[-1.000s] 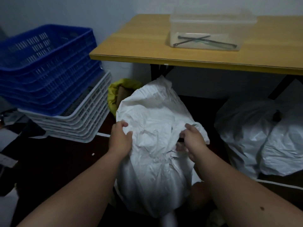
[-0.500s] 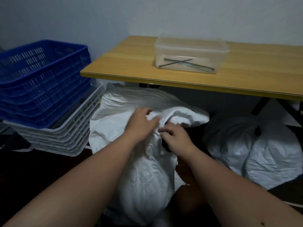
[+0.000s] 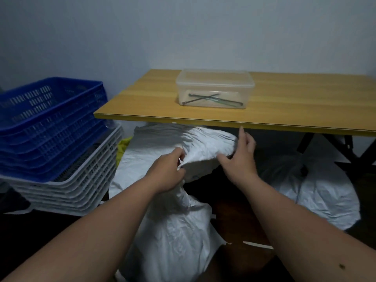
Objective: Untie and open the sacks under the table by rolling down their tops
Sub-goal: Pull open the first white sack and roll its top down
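Since before: both hands have gone up and outward along the sack's mouth; the right one, which was pinching cloth a moment back, has let go and moved to the far right of the rim, just under the table edge.
Sack in hand: the white sack stands on the floor in front of the table, its top already loose and spread wide, its body running from the person's knees up toward the table's underside.
Left hand: the left hand pinches a fold of the rim, fingers curled round the cloth.
Right hand: the right hand is spread with straight fingers, touching the rim's right end and holding nothing that I can see.
Key relation: the open rim lies crosswise between the two hands, its long line running left to right, with the left hand nearer the middle and the right hand at the outer end.
Next move, as I judge it: the right hand needs a grip, then both turn the rim outward and down.
Other sack: a second white sack lies under the table to the right, apparently tied.
Around: blue crates on white crates at the left; a clear box on the tabletop.
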